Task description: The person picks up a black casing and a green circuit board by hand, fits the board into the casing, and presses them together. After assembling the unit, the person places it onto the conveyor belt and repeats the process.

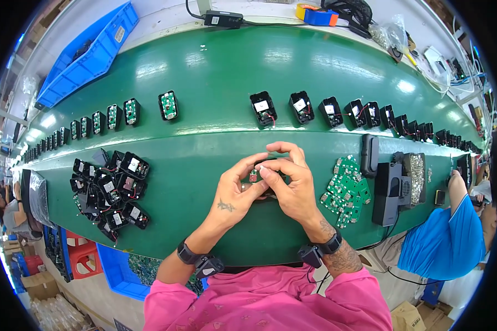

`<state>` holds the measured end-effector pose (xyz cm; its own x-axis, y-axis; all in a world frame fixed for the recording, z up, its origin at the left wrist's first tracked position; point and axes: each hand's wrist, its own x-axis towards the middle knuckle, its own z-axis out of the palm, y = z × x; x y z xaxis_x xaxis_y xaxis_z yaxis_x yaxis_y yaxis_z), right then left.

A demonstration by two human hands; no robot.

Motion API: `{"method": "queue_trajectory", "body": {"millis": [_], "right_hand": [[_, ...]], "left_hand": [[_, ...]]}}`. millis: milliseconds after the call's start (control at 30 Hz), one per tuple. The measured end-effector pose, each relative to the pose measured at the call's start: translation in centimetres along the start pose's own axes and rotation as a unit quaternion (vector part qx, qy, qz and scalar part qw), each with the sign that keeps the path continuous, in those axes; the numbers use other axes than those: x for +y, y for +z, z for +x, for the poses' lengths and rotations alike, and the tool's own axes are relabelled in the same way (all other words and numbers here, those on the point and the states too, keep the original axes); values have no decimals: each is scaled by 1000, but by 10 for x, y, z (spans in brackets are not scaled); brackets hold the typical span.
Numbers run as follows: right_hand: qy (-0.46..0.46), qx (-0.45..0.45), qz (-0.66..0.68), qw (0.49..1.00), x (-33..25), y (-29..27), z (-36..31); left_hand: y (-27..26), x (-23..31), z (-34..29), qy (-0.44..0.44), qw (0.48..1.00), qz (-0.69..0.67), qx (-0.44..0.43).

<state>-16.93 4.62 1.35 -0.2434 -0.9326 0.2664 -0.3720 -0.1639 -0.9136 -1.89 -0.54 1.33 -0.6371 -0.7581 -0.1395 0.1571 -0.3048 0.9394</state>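
Observation:
Close in front of me, at the middle of the green bench, both hands are closed around a black plastic housing (271, 160), mostly hidden by my fingers. My left hand (233, 194) holds it from the left, next to a small circuit board part (253, 176) that shows between the fingers. My right hand (295, 185) bends over the top, its thumb and finger pressed together at a small white piece (262, 167). What this piece is, I cannot make out clearly. Loose green circuit boards (345, 190) lie heaped right of my hands; black housings with wires (113, 185) are piled to the left.
Along the bench's raised back part stand rows of housings, with green boards (168, 105) at left and white parts with red wires (302, 105) at right. A blue bin (88, 58) is back left. A dark grey device (387, 193) stands right; a person in blue shorts (444, 237) sits beyond.

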Motion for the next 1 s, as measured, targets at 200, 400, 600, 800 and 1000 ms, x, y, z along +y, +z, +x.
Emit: {"method": "queue_trajectory", "body": {"millis": [200,400,600,800,1000], "right_hand": [[-70,71,-121,988,-10,5,-4],[-106,13,-109,988,-4,3,0],[-77,-27,-75,994,-7,-4,1],[-39,-42,-66,996,-7,-7,1],[-40,-54,-63,996,-5,-10,2]], "left_hand": [[-1,-2,-1,41,995,12,89],[-1,-4,-4,128,980,99,117],[0,-5,-6,134,976,129,113],[-2,-8,-6,127,972,162,113],[-1,-5,-6,139,968,185,97]]}}
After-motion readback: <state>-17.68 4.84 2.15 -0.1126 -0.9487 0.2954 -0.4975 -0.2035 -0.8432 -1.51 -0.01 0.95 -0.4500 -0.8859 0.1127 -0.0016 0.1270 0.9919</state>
